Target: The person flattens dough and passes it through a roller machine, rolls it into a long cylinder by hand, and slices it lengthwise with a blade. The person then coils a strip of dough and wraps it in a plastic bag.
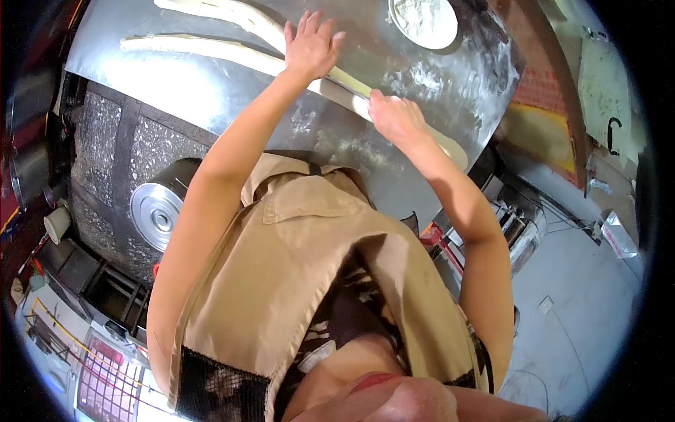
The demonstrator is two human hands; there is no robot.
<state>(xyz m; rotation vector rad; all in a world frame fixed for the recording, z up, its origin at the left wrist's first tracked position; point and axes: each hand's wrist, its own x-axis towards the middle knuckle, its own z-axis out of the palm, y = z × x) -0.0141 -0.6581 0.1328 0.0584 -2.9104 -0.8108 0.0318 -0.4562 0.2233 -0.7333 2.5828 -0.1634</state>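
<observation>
A long flat piece of pale dough (450, 149) runs diagonally over the metal table, its rounded end at the right. Toward the left it continues as a long dough strip (204, 48), and another dough strip (218, 10) lies beyond that one. My left hand (313, 48) is spread open, palm down over the dough, fingers apart. Nearer the rounded end, my right hand (396, 118) is closed, with its knuckles up, on a thin blade-like strip (350, 82) that lies along the dough between both hands. The fingers cover its near end, so its exact kind is unclear.
A white bowl of flour (424, 21) stands at the far side of the metal table (295, 130), with loose flour around it. Below the table's left edge is a lidded metal pot (156, 214). Equipment (517, 218) with cables stands on the floor at the right.
</observation>
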